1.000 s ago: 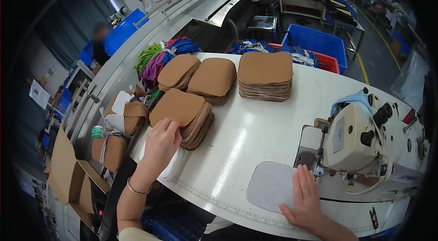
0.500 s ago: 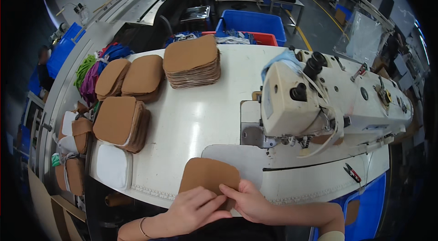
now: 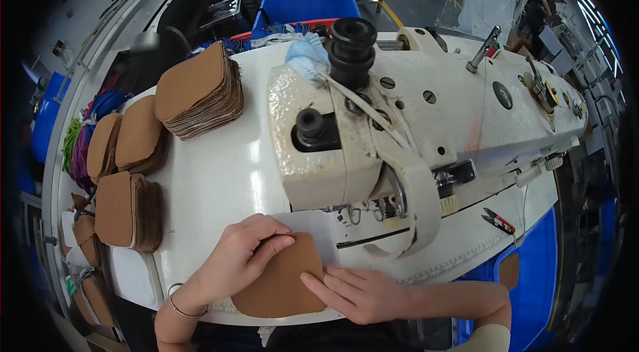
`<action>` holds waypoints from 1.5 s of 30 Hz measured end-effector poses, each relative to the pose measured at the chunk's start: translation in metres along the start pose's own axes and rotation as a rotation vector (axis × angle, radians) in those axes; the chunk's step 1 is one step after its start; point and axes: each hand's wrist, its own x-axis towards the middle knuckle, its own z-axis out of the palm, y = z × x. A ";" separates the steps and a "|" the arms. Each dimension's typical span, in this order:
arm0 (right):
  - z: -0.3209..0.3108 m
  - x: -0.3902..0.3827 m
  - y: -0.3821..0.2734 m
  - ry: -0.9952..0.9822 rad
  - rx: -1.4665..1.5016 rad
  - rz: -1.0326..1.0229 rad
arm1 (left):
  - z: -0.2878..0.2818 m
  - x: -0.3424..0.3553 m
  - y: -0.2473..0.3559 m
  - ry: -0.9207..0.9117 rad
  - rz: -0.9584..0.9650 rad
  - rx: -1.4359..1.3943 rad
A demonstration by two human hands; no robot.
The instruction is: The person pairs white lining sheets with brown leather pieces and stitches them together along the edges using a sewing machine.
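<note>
My left hand (image 3: 256,252) pinches the upper left edge of a rounded brown fabric piece (image 3: 279,285). My right hand (image 3: 349,292) grips the same piece at its right side, thumb tip on top. A pale grey piece (image 3: 321,232) lies partly beneath it, near the foot of the white sewing machine (image 3: 326,172). Brown stacks (image 3: 193,85) stand on the white table at left, with another stack (image 3: 120,209) lower down beside white pieces (image 3: 133,275). What is under my fingers is hidden.
Red-handled thread snips (image 3: 499,222) lie at right, above a blue bin (image 3: 536,285). Coloured fabric bundles (image 3: 80,149) and tied brown bundles (image 3: 93,299) line the left. A blue tub (image 3: 306,9) stands behind the table. Another person (image 3: 536,12) is at the far upper right.
My left hand has left the stack carrying a brown piece, now held by both hands over the grey one. My head has turned and moved nearer the sewing machine.
</note>
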 end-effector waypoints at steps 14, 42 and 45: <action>0.001 -0.005 0.031 -0.154 -0.438 -0.264 | 0.025 0.019 -0.039 -0.008 0.062 0.295; 0.015 -0.019 0.027 -0.250 -0.363 -0.138 | 0.050 0.009 -0.025 0.089 0.496 0.503; 0.019 -0.015 0.038 -0.138 -0.394 -0.078 | 0.040 0.029 -0.031 0.050 0.552 0.627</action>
